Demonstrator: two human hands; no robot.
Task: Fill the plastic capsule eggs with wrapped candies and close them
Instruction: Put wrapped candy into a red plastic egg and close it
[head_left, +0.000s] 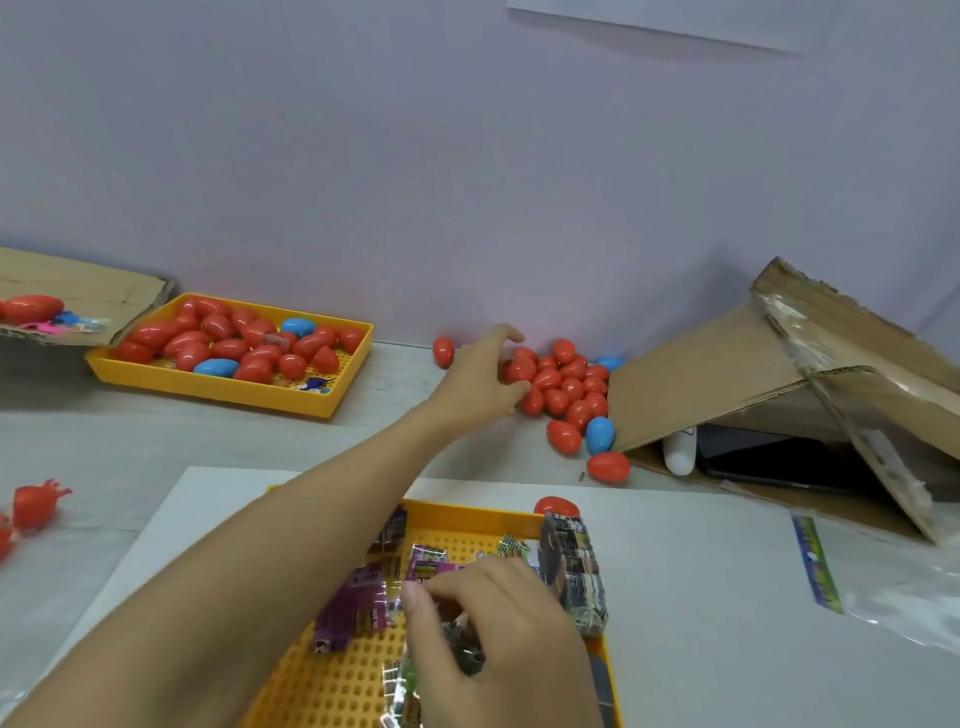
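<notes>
Reaching across the worktop, your left hand (480, 374) is at the egg pile (563, 389) by the back edge, just beside the cardboard box (727, 374). Its fingers are curled loosely over the nearest red eggs and the thumb touches 1 of them, but I cannot tell if an egg is really held. Your right hand (493, 623) is low over the near tray (363, 675), at the front edge of the worktop, and it pinches a wrapped candy (460, 644) between thumb and fingers. More candies lie in this tray: purple ones (353, 603) on its left side and a dark stack (571, 577) along its right wall.

The step in hand, as I judge it, is to fetch the 2 parts for 1 filling: an egg with the left, a candy with the right.

Next you need to close the left fingers on a single egg and lift it out without rolling the others toward the edge. Then bring it near the tray and open it, most likely with help of the right hand.

The far tray (332, 400), at the back left, holds many eggs, red and 2 blue; whether they are filled I cannot see.
</notes>
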